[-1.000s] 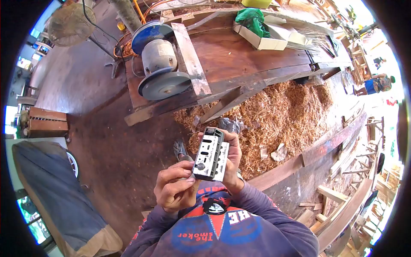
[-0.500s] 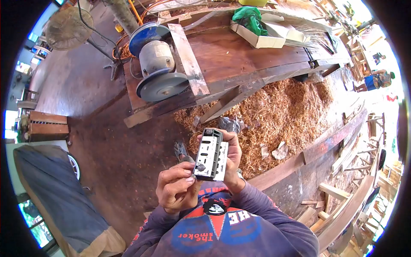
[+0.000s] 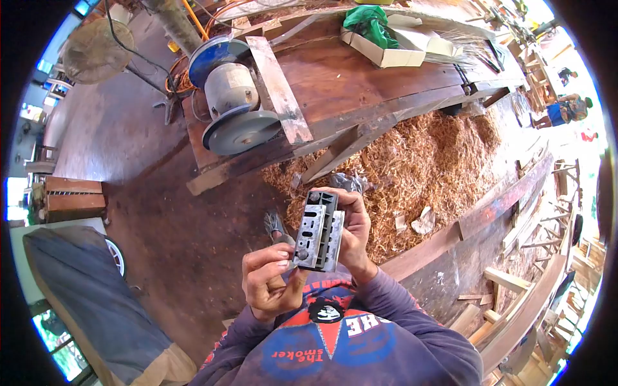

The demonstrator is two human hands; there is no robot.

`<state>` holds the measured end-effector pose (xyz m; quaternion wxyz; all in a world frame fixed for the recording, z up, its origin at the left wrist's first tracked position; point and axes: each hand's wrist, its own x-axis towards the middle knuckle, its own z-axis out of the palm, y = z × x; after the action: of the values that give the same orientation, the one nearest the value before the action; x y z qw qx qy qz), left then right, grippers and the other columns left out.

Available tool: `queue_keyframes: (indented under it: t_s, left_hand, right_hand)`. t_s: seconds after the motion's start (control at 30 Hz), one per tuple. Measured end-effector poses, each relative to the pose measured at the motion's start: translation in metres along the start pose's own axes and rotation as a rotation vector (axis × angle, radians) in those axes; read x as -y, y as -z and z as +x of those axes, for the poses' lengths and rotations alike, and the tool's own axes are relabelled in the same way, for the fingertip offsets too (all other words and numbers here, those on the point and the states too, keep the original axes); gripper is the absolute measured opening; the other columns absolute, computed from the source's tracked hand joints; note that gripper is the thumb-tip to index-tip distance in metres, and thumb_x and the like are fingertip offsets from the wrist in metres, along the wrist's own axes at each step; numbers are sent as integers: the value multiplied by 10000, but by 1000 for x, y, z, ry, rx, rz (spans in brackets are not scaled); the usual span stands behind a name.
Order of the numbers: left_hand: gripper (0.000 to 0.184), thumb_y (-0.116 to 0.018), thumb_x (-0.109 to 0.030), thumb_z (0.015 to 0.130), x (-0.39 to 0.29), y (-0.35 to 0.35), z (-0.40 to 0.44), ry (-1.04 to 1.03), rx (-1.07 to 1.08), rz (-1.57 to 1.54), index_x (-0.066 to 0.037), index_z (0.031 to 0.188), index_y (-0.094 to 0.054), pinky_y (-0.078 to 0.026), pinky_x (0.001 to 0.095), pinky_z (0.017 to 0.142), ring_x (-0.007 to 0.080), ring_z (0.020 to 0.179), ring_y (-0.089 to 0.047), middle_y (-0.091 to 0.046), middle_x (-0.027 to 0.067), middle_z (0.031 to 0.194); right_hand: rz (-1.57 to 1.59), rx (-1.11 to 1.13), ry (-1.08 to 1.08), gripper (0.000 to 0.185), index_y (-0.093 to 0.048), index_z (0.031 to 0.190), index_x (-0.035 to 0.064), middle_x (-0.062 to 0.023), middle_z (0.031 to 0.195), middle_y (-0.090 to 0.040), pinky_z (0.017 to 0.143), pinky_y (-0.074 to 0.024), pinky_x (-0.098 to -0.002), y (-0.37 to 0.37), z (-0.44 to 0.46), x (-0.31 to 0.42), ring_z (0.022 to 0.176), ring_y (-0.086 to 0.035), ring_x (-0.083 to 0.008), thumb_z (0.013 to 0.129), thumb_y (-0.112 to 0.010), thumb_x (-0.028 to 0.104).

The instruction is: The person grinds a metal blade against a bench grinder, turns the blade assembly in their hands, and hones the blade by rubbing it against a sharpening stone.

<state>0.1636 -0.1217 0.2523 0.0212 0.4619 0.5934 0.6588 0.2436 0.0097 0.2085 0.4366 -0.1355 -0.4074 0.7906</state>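
A black and silver metal block (image 3: 311, 230) with slotted plates and round bolt heads or knobs is held up in front of my chest. My right hand (image 3: 355, 233) is closed around its right side, the fingers wrapping behind the top edge. At the lower left corner, my left hand (image 3: 273, 280) pinches the block near the lower round knob, its fingers curled. The back of the block is hidden from me.
Ahead stands a wooden bench (image 3: 360, 77) carrying a bench grinder (image 3: 233, 90) and a white carton (image 3: 386, 53) with green plastic. Wood shavings (image 3: 412, 174) heap below it. A covered object (image 3: 90, 289) is at left; timber (image 3: 515, 283) lies at right. A person (image 3: 566, 112) is far off.
The block has tilted slightly in my hands, so its bright plates now look greyer and their slots show more clearly. Both hands keep their hold. My view has shifted a little.
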Motion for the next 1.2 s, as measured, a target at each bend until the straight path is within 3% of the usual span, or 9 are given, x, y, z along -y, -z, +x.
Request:
queue_keyframes:
  t_s: [0.3, 0.37, 0.57, 0.63, 0.67, 1.03, 1.2]
  left_hand:
    - [485, -835, 65, 738, -2, 0, 2, 0, -4, -57, -32, 1085, -510, -580, 369, 790, 273, 933, -642, -539, 162, 1075]
    - [481, -841, 62, 731, -2, 2, 5, -19, 7, -41, -27, 1079, -521, -576, 367, 798, 268, 939, -641, -553, 162, 1072]
    - [435, -861, 40, 712, -9, 7, 13, -8, 28, 56, -3, 1044, -584, -559, 339, 820, 248, 957, -642, -606, 178, 1093]
    - [426, -866, 33, 709, -9, 7, 15, 3, 25, 81, 1, 1039, -597, -554, 331, 825, 244, 962, -643, -613, 184, 1103]
    - [428, -868, 31, 709, -9, 7, 17, 9, 23, 79, 7, 1044, -602, -552, 329, 832, 243, 969, -643, -614, 186, 1107]
    - [461, -867, 61, 699, -8, 8, 16, 55, 1, 73, 22, 1074, -602, -553, 330, 861, 240, 1001, -643, -601, 192, 1132]
    - [461, -866, 61, 712, -6, 6, 11, 73, 9, 19, 24, 1069, -577, -557, 320, 867, 233, 1020, -640, -596, 206, 1125]
  right_hand:
    - [64, -44, -139, 281, -518, 1224, -6, -148, 1266, -616, 948, -540, -339, -6, -5, 2, 1110, -627, -182, 973, -630, 52]
    - [122, -96, -212, 405, -501, 1231, 23, -198, 1241, -631, 870, -597, -343, 1, -9, -9, 1046, -681, -222, 886, -706, 74]
    - [115, -108, -261, 431, -493, 1246, 42, -172, 1190, -657, 865, -609, -359, -2, -10, -11, 1037, -695, -230, 892, -730, 108]
    - [166, -117, -278, 275, -536, 1211, 23, -83, 1174, -650, 884, -550, -282, -9, -9, -7, 1024, -645, -117, 964, -651, 60]
    - [186, -139, -301, 272, -536, 1210, 26, -75, 1167, -650, 883, -547, -278, -11, -8, -7, 1021, -642, -112, 967, -651, 64]
    - [213, -112, -275, 241, -537, 1190, 39, -65, 1129, -660, 866, -547, -271, -12, -5, -9, 1000, -645, -112, 973, -642, 50]
    - [184, -96, -251, 279, -525, 1216, 31, -114, 1194, -653, 912, -560, -324, -9, -1, -3, 1057, -659, -163, 968, -649, 62]
